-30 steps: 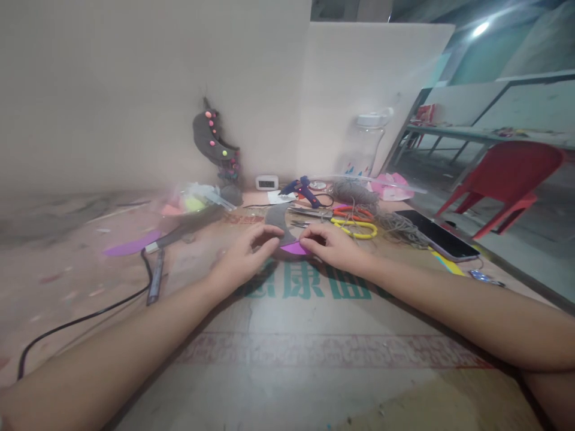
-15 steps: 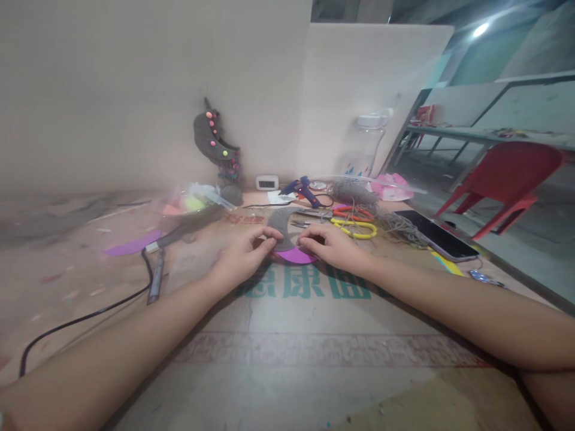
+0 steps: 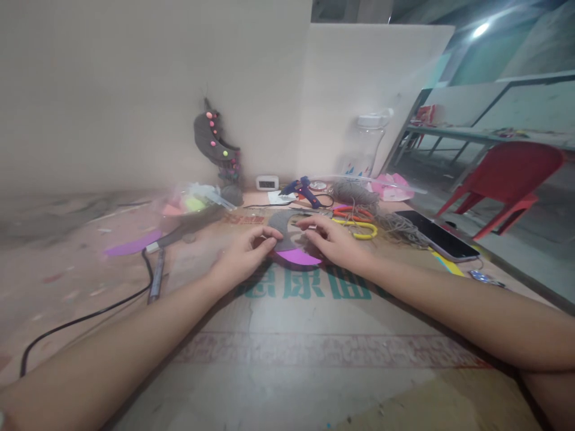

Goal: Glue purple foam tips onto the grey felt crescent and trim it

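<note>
Crescent piece: located at the centre of the work area, above the printed board. Clock directions are taken from the crescent, twelve being away from the person. Its upper part is covered in grey, apparently wound yarn; the bare purple end points toward four o'clock. The hollow side faces about two o'clock.

Left hand: thumb and forefinger pinch the crescent's outer edge at eight o'clock, near where grey meets purple. Right hand: at three o'clock, thumb and forefinger apart, near the hollow side; whether a strand runs between them cannot be told.

Handling assessment: the piece is judged light and thin, with a flexible core likely to bend or crease under hard pressure. The grey covering should offer fair grip; the smooth purple surface may slip. Recommended hold: a gentle pinch across the broad middle, close to the colour boundary, avoiding the narrow tips.

Surroundings: glue gun at one o'clock; yellow-handled scissors and loose grey yarn toward three.
</note>
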Demonstrator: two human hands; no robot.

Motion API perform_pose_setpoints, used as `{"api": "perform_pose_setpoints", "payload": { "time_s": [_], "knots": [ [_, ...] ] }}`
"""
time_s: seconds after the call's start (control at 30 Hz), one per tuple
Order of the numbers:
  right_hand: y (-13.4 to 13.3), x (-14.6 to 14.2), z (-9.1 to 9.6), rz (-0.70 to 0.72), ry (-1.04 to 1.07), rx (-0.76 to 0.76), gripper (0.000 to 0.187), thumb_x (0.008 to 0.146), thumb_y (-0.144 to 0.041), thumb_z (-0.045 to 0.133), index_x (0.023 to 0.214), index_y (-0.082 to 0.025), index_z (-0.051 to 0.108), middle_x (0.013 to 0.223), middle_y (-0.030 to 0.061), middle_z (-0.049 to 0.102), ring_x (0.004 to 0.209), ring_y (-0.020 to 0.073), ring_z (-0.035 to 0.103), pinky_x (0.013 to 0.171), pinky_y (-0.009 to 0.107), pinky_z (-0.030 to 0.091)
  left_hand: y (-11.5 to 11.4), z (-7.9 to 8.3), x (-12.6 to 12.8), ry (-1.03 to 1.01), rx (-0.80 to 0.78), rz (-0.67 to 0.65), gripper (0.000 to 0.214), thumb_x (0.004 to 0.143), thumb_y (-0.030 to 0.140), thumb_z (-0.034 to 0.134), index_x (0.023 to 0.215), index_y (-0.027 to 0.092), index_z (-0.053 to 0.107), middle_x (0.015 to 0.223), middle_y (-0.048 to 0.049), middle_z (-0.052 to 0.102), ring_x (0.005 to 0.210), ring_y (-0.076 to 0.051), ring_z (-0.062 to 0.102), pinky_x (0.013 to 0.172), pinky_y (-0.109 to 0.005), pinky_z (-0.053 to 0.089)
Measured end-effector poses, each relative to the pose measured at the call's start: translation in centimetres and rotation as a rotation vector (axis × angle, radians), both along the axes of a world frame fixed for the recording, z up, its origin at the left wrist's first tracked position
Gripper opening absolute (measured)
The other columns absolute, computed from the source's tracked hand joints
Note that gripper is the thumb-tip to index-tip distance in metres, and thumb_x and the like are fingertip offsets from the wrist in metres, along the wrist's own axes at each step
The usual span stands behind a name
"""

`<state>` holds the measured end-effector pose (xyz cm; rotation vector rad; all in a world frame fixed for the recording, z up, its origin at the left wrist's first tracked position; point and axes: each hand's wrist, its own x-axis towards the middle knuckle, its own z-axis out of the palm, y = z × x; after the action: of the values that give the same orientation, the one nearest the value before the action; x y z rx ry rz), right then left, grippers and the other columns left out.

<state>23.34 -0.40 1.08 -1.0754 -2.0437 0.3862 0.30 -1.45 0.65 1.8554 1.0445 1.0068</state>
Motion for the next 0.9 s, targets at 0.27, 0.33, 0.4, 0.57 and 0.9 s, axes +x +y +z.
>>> {"api": "perform_pose_setpoints", "payload": {
  "time_s": [0.27, 0.33, 0.4, 0.57, 0.9],
  "knots": [
    [-1.0, -0.5, 1.1, 0.109, -0.009, 0.013, 0.017, 0.09, -0.032, 0.056, 0.092, -0.019, 0.067, 0.103, 0.0074, 0.063, 0.102, 0.0203, 0.059, 0.093, 0.037, 0.043, -0.4, 0.1, 0.5, -0.039, 0.069, -0.042, 0.017, 0.088, 0.033, 0.055, 0.097, 0.019, 0.056, 0.089, -0.0025, 0.061, 0.079, -0.014, 0.057, 0.069, -0.027, 0.046],
    [-1.2, -0.9, 0.9, 0.158, -0.064, 0.013, 0.016, 0.083, -0.034, 0.067, 0.091, -0.02, 0.067, 0.111, 0.008, 0.062, 0.11, 0.0221, 0.057, 0.099, 0.039, 0.042, -0.5, 0.1, 0.6, -0.033, 0.084, -0.055, 0.018, 0.088, 0.034, 0.054, 0.098, 0.019, 0.056, 0.091, -0.0029, 0.062, 0.08, -0.014, 0.058, 0.07, -0.027, 0.046],
    [-1.4, -1.2, 0.7, 0.177, -0.105, 0.011, 0.019, 0.079, -0.034, 0.072, 0.088, -0.019, 0.066, 0.115, 0.0089, 0.061, 0.113, 0.0234, 0.055, 0.1, 0.04, 0.041, -0.5, 0.1, 0.6, -0.027, 0.091, -0.057, 0.018, 0.088, 0.034, 0.054, 0.098, 0.019, 0.056, 0.091, -0.0029, 0.062, 0.08, -0.015, 0.058, 0.071, -0.028, 0.046],
    [-1.6, -1.3, 0.6, 0.16, -0.141, -0.02, 0.01, 0.081, -0.027, 0.068, 0.085, -0.019, 0.064, 0.114, 0.0086, 0.062, 0.109, 0.0222, 0.057, 0.097, 0.039, 0.043, -0.6, 0.2, 0.6, -0.027, 0.082, -0.067, 0.017, 0.089, 0.033, 0.054, 0.098, 0.018, 0.055, 0.092, -0.003, 0.062, 0.079, -0.014, 0.058, 0.07, -0.027, 0.046],
    [-1.5, -1.3, 0.8, 0.185, -0.069, 0.011, 0.011, 0.086, -0.026, 0.062, 0.079, -0.019, 0.066, 0.1, 0.0065, 0.067, 0.098, 0.0196, 0.061, 0.092, 0.036, 0.045, -0.3, -0.4, 0.6, -0.09, 0.09, -0.066, 0.033, 0.089, 0.034, 0.055, 0.118, 0.02, 0.049, 0.097, -0.0047, 0.063, 0.087, -0.016, 0.061, 0.076, -0.029, 0.05]
  ]
}}
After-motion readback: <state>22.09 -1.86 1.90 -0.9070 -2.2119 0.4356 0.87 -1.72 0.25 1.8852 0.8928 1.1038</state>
